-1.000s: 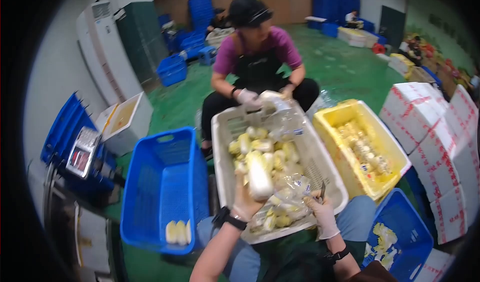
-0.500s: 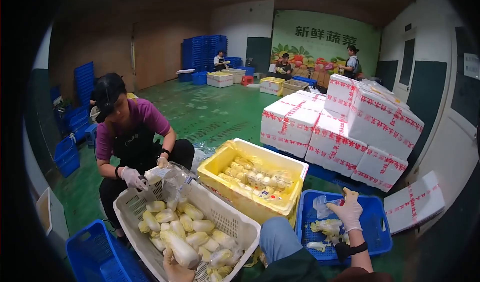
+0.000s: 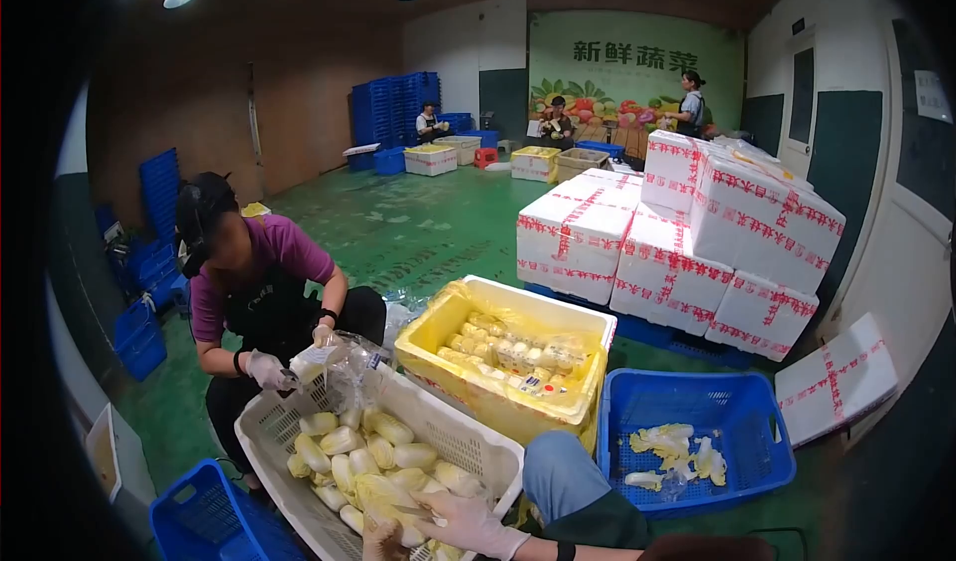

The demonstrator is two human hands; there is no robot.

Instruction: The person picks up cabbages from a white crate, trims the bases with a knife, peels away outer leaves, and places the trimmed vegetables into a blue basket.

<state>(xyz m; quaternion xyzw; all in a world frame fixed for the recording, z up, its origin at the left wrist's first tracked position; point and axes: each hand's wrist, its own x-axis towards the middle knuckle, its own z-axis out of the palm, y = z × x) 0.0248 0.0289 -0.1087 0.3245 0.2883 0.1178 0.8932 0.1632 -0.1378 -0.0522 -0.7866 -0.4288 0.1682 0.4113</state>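
Note:
Over the white crate (image 3: 453, 427) at the bottom, a pale yellow-green napa cabbage (image 3: 383, 496) is in my left hand (image 3: 383, 541), its fingers closed round the lower end. My gloved right hand (image 3: 468, 523) reaches across from the right, closed on what looks like a small knife (image 3: 410, 509), its thin blade against the cabbage. Much of the handle is hidden by the fingers. Several other small napa cabbages (image 3: 339, 440) lie loose in the crate around both hands.
A co-worker (image 3: 264, 272) sits at the crate's far left, gloved hands on a plastic bag (image 3: 351, 367). Beyond the crate stands a yellow-lined foam box (image 3: 488, 394) of packed cabbages. A blue crate (image 3: 737, 496) at right holds loose leaves (image 3: 662, 442). White foam boxes (image 3: 662, 282) are stacked behind.
My right hand has moved left from above the blue crate to the cabbage in my left hand. Leaf pieces in the blue crate lie differently. The view has shifted slightly.

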